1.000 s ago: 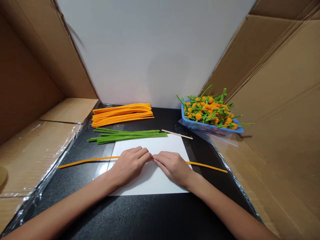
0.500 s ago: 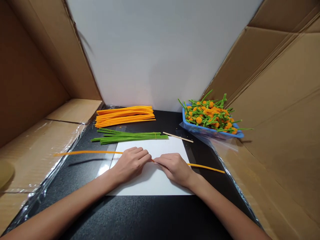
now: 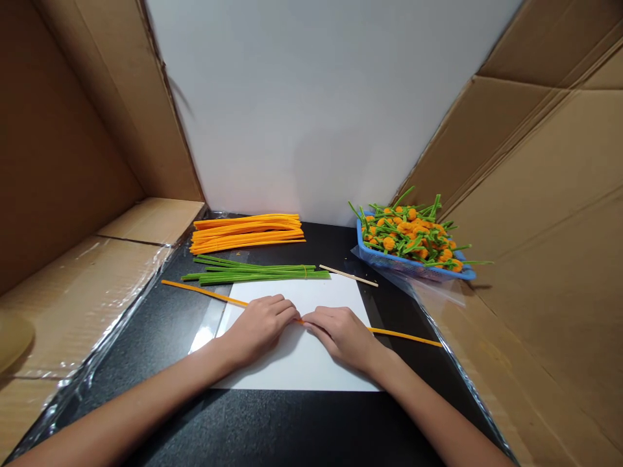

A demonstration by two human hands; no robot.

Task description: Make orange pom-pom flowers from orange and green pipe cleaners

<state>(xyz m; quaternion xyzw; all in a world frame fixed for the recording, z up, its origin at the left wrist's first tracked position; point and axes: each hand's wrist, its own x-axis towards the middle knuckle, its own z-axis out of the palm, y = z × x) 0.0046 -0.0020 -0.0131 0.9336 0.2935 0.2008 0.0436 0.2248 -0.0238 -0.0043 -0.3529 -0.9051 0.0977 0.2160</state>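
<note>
Over a white sheet of paper [image 3: 302, 370], both hands grip an orange pipe cleaner [image 3: 406, 335] stretched from left to right. My left hand [image 3: 265, 327] is closed around it, and the free length runs out past the paper to the upper left. Just beside it, my right hand [image 3: 343, 334] pinches the same strip between thumb and fingers, with the other end reaching beyond the paper's right side. Only a short orange bit shows between the two hands. The rest inside the fingers is hidden.
Behind the paper lie a bundle of green pipe cleaners [image 3: 257, 272] and a pile of orange pipe cleaners [image 3: 248, 233]. A thin wooden stick [image 3: 348, 275] rests to their right. The blue basket [image 3: 413, 266] holds orange-and-green pieces. Cardboard walls [image 3: 549, 259] flank the black table [image 3: 292, 428].
The pipe cleaner's left end has swung inward and now slopes up to the left, appearing shorter. My hands stay close together; the whole view has shifted slightly.
</note>
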